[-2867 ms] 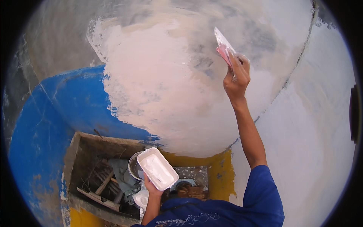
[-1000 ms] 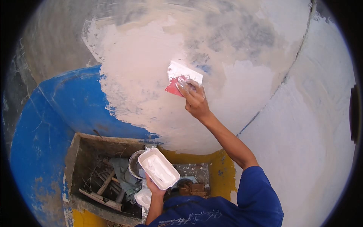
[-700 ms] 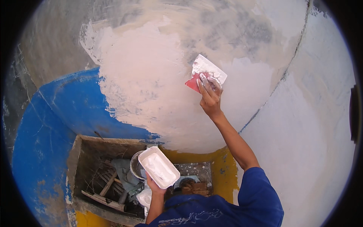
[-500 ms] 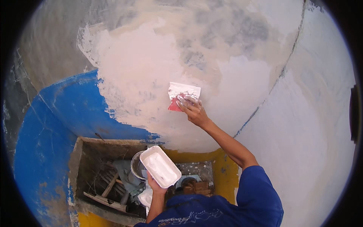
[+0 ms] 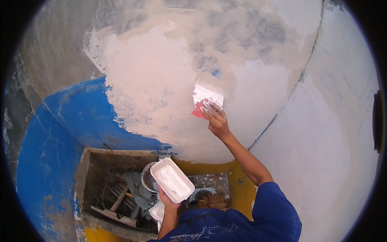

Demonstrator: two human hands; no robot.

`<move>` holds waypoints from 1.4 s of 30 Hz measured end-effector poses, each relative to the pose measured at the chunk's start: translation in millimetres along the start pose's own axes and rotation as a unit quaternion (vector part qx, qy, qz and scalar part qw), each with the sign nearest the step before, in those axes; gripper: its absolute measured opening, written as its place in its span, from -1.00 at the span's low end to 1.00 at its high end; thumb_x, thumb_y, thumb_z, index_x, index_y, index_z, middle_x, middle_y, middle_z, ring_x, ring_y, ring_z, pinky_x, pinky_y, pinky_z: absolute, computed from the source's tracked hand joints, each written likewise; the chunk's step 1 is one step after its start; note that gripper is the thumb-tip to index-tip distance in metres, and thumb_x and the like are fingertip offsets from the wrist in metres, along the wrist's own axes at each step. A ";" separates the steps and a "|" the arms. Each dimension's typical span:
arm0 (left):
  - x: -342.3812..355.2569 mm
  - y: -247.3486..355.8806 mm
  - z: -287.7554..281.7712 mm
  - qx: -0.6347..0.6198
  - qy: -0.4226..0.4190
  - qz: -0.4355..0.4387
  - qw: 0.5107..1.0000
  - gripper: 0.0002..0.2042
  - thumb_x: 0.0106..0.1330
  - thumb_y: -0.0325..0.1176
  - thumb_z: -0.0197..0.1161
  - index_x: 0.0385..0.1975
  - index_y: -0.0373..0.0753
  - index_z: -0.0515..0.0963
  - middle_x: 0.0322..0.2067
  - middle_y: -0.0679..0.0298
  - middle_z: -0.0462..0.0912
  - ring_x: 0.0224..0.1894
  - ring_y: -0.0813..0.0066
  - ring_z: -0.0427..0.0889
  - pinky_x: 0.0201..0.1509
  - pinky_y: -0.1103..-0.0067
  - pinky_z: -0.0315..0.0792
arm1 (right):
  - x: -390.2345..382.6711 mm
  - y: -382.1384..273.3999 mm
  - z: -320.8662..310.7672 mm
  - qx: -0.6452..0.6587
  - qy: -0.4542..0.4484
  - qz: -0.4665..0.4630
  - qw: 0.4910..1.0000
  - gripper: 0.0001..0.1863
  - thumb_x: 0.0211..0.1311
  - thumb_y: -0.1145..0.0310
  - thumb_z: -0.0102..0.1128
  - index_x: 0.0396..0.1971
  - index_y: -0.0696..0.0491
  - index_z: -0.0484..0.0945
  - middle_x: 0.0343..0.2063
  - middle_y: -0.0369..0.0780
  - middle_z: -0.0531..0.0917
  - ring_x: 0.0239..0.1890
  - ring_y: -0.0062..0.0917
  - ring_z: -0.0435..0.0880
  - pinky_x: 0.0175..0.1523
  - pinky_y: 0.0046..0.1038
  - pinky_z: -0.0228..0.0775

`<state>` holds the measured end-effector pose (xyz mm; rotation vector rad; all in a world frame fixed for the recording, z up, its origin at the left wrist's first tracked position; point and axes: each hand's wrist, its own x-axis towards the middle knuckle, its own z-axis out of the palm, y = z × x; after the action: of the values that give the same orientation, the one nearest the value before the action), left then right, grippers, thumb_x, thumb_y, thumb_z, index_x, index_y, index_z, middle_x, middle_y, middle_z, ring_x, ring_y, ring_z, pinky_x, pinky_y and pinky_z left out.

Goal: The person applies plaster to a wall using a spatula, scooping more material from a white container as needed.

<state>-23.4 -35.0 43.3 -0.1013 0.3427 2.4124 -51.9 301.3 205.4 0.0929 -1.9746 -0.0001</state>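
My right hand grips a flat red putty spreader, its upper part coated in white putty, held against the wall. White smears cover the fingers of that hand. Below and to the left, my left hand holds up a white rectangular tub from beneath, so most of its fingers are hidden. White putty lies inside the tub. Around the spreader the wall is whitish, with grey patches showing above it.
Blue paint covers the wall's lower left. Under it stands a concrete trough with wooden-handled tools, a grey cloth and a round bucket. A dark crack runs down the wall at right.
My right hand has moved the spreader a short way to the right along the wall. The tub in my left hand stays almost in place.
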 end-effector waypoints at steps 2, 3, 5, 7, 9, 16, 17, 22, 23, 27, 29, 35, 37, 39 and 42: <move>-0.4 1.7 -0.2 -0.013 -0.004 -0.009 1.000 -0.37 0.48 0.18 -0.12 0.42 -0.07 0.20 0.30 0.19 0.41 0.27 0.07 0.47 0.34 0.06 0.36 | -5.8 -10.6 4.5 0.024 -0.024 -0.005 0.999 -0.44 -0.03 0.79 0.04 0.01 0.08 0.67 0.04 -0.16 0.67 0.15 -0.19 0.56 0.24 -0.18 0.41; 0.1 3.3 -0.9 -0.011 -0.004 -0.008 1.000 -0.37 0.48 0.18 -0.12 0.42 -0.07 0.20 0.30 0.19 0.41 0.27 0.07 0.47 0.34 0.06 0.36 | -2.3 -11.5 1.5 0.043 -0.004 0.001 0.999 -0.44 -0.05 0.80 0.05 0.01 0.09 0.67 0.03 -0.15 0.68 0.15 -0.18 0.56 0.23 -0.18 0.42; 1.1 6.4 -2.3 -0.011 -0.002 -0.003 1.000 -0.37 0.49 0.17 -0.12 0.42 -0.07 0.20 0.31 0.19 0.40 0.27 0.06 0.47 0.34 0.06 0.36 | 17.1 -8.5 -9.5 0.049 0.062 0.010 0.997 -0.43 -0.08 0.82 0.07 0.01 0.13 0.67 0.02 -0.12 0.69 0.14 -0.15 0.56 0.22 -0.18 0.42; 2.8 6.9 -0.7 -0.008 -0.001 0.005 1.000 -0.37 0.48 0.17 -0.12 0.42 -0.07 0.20 0.30 0.19 0.40 0.27 0.06 0.47 0.33 0.06 0.37 | 49.9 5.6 -22.3 -0.003 0.129 -0.008 0.992 -0.41 -0.08 0.82 0.08 0.03 0.12 0.66 0.05 -0.11 0.67 0.20 -0.13 0.51 0.27 -0.19 0.35; 1.4 5.3 0.5 -0.003 0.000 0.008 1.000 -0.37 0.48 0.17 -0.12 0.42 -0.08 0.21 0.30 0.19 0.41 0.27 0.06 0.47 0.33 0.06 0.37 | 66.0 22.1 -20.6 -0.040 0.143 -0.016 0.989 -0.39 -0.07 0.80 0.09 0.06 0.10 0.64 0.08 -0.13 0.66 0.22 -0.14 0.48 0.29 -0.19 0.32; 7.6 0.5 -2.3 -0.013 -0.010 -0.015 1.000 -0.37 0.48 0.18 -0.11 0.41 -0.07 0.22 0.30 0.18 0.41 0.27 0.05 0.47 0.33 0.03 0.36 | -0.4 -7.1 37.4 -0.023 -0.073 -0.055 0.996 -0.31 0.00 0.69 0.08 0.22 -0.09 0.52 0.26 -0.34 0.53 0.31 -0.30 0.45 0.34 -0.22 0.27; 8.0 0.5 -4.3 -0.015 -0.017 -0.022 1.000 -0.37 0.47 0.18 -0.11 0.41 -0.06 0.21 0.30 0.18 0.41 0.27 0.05 0.47 0.33 0.03 0.36 | -9.9 -14.1 29.3 0.020 -0.077 -0.052 0.995 -0.34 -0.02 0.71 0.08 0.16 -0.05 0.57 0.22 -0.29 0.57 0.27 -0.28 0.49 0.31 -0.22 0.30; 6.9 4.3 -13.8 0.011 -0.038 -0.006 0.999 -0.32 0.47 0.21 -0.16 0.47 -0.06 0.13 0.40 0.19 0.29 0.38 0.02 0.34 0.45 0.04 0.21 | 47.4 5.2 -47.1 0.015 0.160 -0.009 0.987 -0.43 -0.05 0.74 0.09 0.03 0.06 0.66 0.04 -0.14 0.68 0.17 -0.24 0.57 0.24 -0.22 0.34; 4.8 4.5 -13.7 0.013 -0.039 -0.009 0.999 -0.32 0.47 0.21 -0.15 0.47 -0.06 0.13 0.40 0.20 0.29 0.38 0.03 0.34 0.45 0.04 0.21 | 70.7 16.9 -63.0 -0.021 0.188 -0.006 0.982 -0.42 -0.05 0.74 0.10 0.05 0.06 0.65 0.02 -0.14 0.69 0.16 -0.24 0.57 0.20 -0.22 0.35; 1.4 7.2 -19.2 0.006 -0.026 -0.028 0.999 -0.32 0.47 0.22 -0.14 0.46 -0.06 0.15 0.40 0.20 0.29 0.37 0.03 0.35 0.44 0.05 0.22 | 105.2 41.9 -69.8 -0.120 0.181 -0.002 0.976 -0.39 -0.04 0.73 0.11 0.10 0.03 0.63 0.03 -0.17 0.69 0.14 -0.26 0.58 0.10 -0.25 0.40; 0.7 4.6 -7.2 0.002 0.013 0.001 1.000 -0.37 0.47 0.16 -0.09 0.41 -0.08 0.22 0.29 0.19 0.42 0.27 0.05 0.47 0.33 0.04 0.37 | 87.2 28.4 -51.3 -0.108 0.125 -0.015 0.986 -0.39 -0.03 0.72 0.12 0.10 0.00 0.63 0.04 -0.21 0.68 0.13 -0.29 0.59 0.07 -0.26 0.40; 3.1 9.2 -24.6 0.009 -0.017 -0.024 1.000 -0.32 0.47 0.22 -0.14 0.45 -0.07 0.16 0.39 0.21 0.32 0.37 0.05 0.36 0.43 0.06 0.23 | 33.0 2.4 -10.9 -0.014 -0.004 -0.082 0.997 -0.41 -0.05 0.70 0.14 0.04 -0.10 0.67 0.08 -0.32 0.67 0.13 -0.41 0.60 0.03 -0.29 0.39; 4.5 9.0 -25.2 0.010 -0.014 -0.024 1.000 -0.32 0.47 0.23 -0.14 0.45 -0.07 0.17 0.38 0.21 0.32 0.36 0.05 0.36 0.43 0.06 0.23 | 47.0 9.7 -28.1 -0.020 0.028 -0.089 0.995 -0.42 -0.06 0.71 0.12 0.02 -0.07 0.68 0.05 -0.28 0.69 0.12 -0.36 0.60 0.05 -0.29 0.37; 5.7 6.5 -23.9 0.010 -0.010 -0.026 1.000 -0.32 0.47 0.23 -0.14 0.45 -0.07 0.17 0.38 0.22 0.32 0.36 0.05 0.36 0.43 0.07 0.23 | 71.9 19.6 -44.3 -0.037 0.078 -0.084 0.993 -0.43 -0.06 0.73 0.11 -0.01 -0.04 0.70 0.04 -0.22 0.70 0.14 -0.29 0.59 0.07 -0.29 0.35; 7.6 3.2 -20.3 0.026 -0.022 -0.017 0.999 -0.33 0.47 0.22 -0.15 0.45 -0.07 0.18 0.38 0.22 0.33 0.36 0.04 0.36 0.44 0.06 0.22 | 96.3 31.9 -48.6 -0.087 0.092 -0.081 0.989 -0.43 0.00 0.72 0.12 0.03 -0.10 0.69 0.06 -0.29 0.69 0.18 -0.34 0.57 0.09 -0.32 0.35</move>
<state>-31.6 -38.1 23.2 -0.0302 0.3790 2.3666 -47.2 328.8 314.3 0.1336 -1.7695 -0.2606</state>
